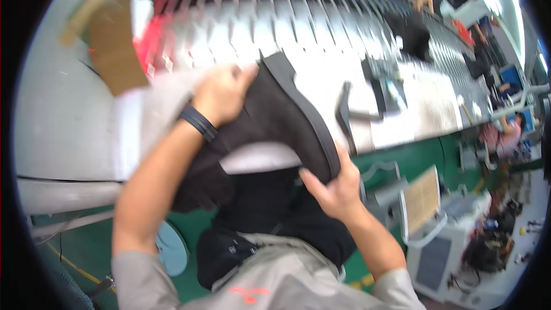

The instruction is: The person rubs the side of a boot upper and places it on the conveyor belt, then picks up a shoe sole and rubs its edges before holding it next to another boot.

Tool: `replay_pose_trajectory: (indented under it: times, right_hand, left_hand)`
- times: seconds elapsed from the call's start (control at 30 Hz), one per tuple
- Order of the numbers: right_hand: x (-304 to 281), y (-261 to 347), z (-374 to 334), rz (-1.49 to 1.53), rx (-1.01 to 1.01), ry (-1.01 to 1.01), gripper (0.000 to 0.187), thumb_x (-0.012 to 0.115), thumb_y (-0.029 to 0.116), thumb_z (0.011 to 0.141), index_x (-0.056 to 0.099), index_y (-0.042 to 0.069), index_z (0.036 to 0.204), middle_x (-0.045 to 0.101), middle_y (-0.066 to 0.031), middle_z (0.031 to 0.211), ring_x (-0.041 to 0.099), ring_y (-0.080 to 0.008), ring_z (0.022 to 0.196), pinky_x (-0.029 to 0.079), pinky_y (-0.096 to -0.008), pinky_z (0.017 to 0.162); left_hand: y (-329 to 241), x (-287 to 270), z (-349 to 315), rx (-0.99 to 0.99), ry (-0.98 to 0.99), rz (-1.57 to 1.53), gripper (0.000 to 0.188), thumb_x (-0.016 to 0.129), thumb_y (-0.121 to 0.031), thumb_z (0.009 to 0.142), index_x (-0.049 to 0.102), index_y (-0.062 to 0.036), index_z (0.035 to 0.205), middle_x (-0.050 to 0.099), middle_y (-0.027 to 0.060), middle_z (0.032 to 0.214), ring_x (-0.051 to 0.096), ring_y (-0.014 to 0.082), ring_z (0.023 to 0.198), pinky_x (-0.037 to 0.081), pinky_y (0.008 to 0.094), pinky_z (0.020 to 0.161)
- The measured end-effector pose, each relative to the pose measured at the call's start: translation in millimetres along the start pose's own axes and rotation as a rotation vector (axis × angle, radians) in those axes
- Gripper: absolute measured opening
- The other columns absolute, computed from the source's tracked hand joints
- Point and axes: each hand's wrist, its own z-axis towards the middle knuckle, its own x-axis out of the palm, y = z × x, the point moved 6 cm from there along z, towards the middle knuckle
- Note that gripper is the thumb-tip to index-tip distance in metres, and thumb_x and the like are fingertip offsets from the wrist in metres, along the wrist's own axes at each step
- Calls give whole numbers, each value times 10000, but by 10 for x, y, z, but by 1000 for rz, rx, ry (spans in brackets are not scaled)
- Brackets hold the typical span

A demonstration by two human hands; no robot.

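Observation:
A dark brown boot (275, 112) lies on its side in the air before me, its black sole facing up and to the right, its heel at the top. My left hand (221, 95) is closed on the boot near the heel, with a dark band around the wrist. At the toe, my right hand (338, 186) grips between thumb and fingers. The soft shaft of the boot hangs down to the left under my left forearm. A hammer (346, 116) rests on the white tabletop, right of the sole.
Beyond the worktop (425, 103) runs a metal roller conveyor (264, 6). A dark boxy item (384, 83) stands right of the hammer. A brown cardboard piece (115, 46) is at the left. Another person's hand (423, 0) reaches toward a black item (410, 31) on the conveyor.

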Motion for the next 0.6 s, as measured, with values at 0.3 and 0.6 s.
replay_pose_trajectory:
  times: [0.3,0.6]
  right_hand:
    - [376,2037,326,189,-1050,518,697,895,207,781,643,43,1409,587,-245,1479,593,-438,1364,489,-548,1142]
    - [-163,-105,480,100,-132,17,723,824,246,941,544,-111,1504,664,-280,1408,646,-366,1320,495,-438,1141]
  left_hand:
    - [-16,125,0,-26,-107,28,641,495,-589,1103,743,-21,940,732,284,924,694,503,924,516,558,810]
    - [-130,130,87,-25,-106,-9,625,518,-587,1084,754,-27,938,734,276,893,702,497,914,515,559,798]
